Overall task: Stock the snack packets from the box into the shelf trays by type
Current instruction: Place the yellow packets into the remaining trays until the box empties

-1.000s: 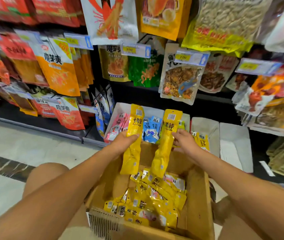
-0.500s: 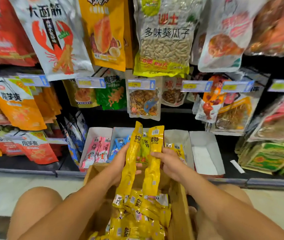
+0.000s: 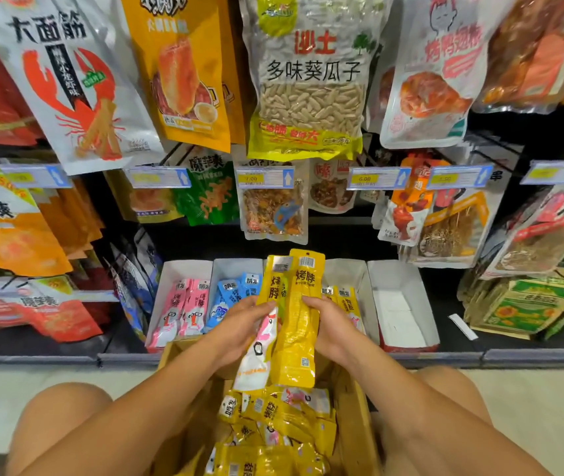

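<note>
yellow packets [image 3: 299,324] gripped upright by both hands

A shop's snack aisle: printed snack bags [image 3: 308,80] hang in tiers, price tags [image 3: 265,178] run in a row beneath them, and white trays [image 3: 387,280] of packets [image 3: 184,307] line the front edge of the bottom shelf [image 3: 514,355].

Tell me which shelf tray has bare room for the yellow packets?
The rightmost white tray is bare inside, between the yellow-packet tray on its left and green bags on its right. The pink tray and blue tray are crowded in front, bare only near their back walls. The left hand and right hand grip yellow packets above the box.
</note>
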{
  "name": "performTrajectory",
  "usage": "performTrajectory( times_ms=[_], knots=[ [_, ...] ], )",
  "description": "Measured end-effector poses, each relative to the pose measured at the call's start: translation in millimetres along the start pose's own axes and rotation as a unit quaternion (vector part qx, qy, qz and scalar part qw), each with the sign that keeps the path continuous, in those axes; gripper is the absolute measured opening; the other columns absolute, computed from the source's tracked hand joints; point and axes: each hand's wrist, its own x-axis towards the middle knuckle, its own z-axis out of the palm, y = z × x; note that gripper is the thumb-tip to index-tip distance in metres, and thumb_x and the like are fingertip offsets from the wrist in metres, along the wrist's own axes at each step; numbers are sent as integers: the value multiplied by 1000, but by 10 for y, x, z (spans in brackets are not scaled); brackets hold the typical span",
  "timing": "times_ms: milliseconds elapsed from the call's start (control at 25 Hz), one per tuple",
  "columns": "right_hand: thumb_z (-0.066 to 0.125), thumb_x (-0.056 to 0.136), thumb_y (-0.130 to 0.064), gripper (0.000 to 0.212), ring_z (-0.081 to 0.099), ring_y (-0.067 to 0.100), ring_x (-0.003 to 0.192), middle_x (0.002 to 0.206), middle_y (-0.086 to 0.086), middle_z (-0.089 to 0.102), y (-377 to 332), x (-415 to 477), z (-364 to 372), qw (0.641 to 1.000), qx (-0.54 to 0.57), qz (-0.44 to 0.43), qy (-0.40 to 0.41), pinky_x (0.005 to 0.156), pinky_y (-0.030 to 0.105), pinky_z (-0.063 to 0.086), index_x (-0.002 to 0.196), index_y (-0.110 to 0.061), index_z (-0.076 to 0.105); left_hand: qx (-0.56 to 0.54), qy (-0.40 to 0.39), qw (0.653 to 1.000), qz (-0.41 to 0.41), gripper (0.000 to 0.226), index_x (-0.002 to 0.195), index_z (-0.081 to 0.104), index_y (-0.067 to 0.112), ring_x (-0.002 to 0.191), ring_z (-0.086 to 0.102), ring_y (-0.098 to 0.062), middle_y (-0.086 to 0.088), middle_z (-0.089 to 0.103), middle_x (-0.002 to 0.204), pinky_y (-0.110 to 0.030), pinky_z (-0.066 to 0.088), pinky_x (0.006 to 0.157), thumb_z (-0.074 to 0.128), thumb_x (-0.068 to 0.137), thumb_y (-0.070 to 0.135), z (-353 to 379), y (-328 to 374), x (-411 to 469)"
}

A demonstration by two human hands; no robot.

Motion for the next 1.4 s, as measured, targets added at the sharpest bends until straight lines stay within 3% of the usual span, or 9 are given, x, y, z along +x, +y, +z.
performTrajectory(
  times_ms=[120, 360, 480, 560, 640, 800, 960, 1080, 1400],
  knots=[
    [50, 103, -20, 29, 62, 44, 117, 122, 24, 68, 36, 135, 56, 1000, 22, 0, 4, 101, 63, 46, 129, -12, 57, 42, 33, 998, 25, 36, 126, 60, 13, 106, 73, -32, -11, 76, 115, -55, 53, 101, 73, 93, 16, -135, -42, 141],
    [40, 97, -37, 53, 54, 49, 123, 132, 28, 59, 234, 414, 143, 997, 30, 58, -43, 111, 62, 35, 129, -1, 62, 95, 63, 992, 58, 38, 129, 57, 29, 109, 70, -14, 6, 72, 123, -28, 54, 81, 69, 97, 14, -385, -207, 271],
    [43, 97, -36, 42, 67, 31, 91, 105, 18, 68, 283, 506, 254, 997, -21, 46, -50, 95, 47, 50, 108, -6, 70, 87, 75, 992, 53, 39, 134, 56, 27, 115, 66, -16, 7, 70, 125, -32, 53, 90, 62, 100, 9, -490, -272, 327],
    [44, 100, -45, 45, 69, 30, 103, 113, 13, 72, 348, 590, 314, 997, -52, 50, -25, 99, 49, 49, 116, -11, 71, 72, 92, 992, 43, 37, 132, 58, 25, 116, 66, -20, 2, 71, 124, -43, 51, 103, 61, 100, 7, -527, -285, 376],
    [54, 96, -52, 44, 67, 29, 113, 118, 9, 72, 396, 635, 365, 995, -85, 51, -4, 103, 50, 48, 122, -20, 70, 44, 88, 994, 41, 32, 130, 60, 24, 118, 67, -23, -1, 72, 124, -50, 47, 109, 65, 98, 18, -528, -301, 428],
    [63, 97, -31, 29, 67, 15, 106, 116, 1, 74, 428, 702, 375, 988, -144, -14, 54, 88, 34, 49, 124, -24, 66, 1, 52, 998, 25, 70, 141, 54, 29, 129, 61, -21, 2, 64, 140, -48, 45, 111, 77, 81, 57, -538, -325, 525],
    [65, 91, -2, 49, 56, 16, 125, 137, -1, 58, 466, 832, 288, 975, -194, -84, 75, 99, 37, 49, 132, -29, 63, 23, 66, 997, 37, 32, 129, 61, 22, 109, 72, -24, -2, 75, 119, -51, 54, 101, 67, 98, 16, -487, -297, 567],
    [71, 90, -10, 44, 59, 19, 119, 128, 1, 62, 432, 846, 223, 966, -227, -84, 94, 100, 36, 46, 130, -25, 62, 52, 84, 994, 43, 25, 122, 65, 23, 102, 74, -25, -2, 77, 112, -53, 56, 97, 63, 100, 10, -493, -319, 594],
    [74, 89, -29, 23, 69, 24, 90, 97, 14, 72, 46, 817, -102, 835, -545, -64, 54, 71, 23, 47, 87, -7, 69, 136, 91, 985, 54, 21, 112, 63, 35, 106, 68, -15, 8, 72, 117, -37, 54, 95, 62, 101, 16, -425, -289, 726]
  ],
)
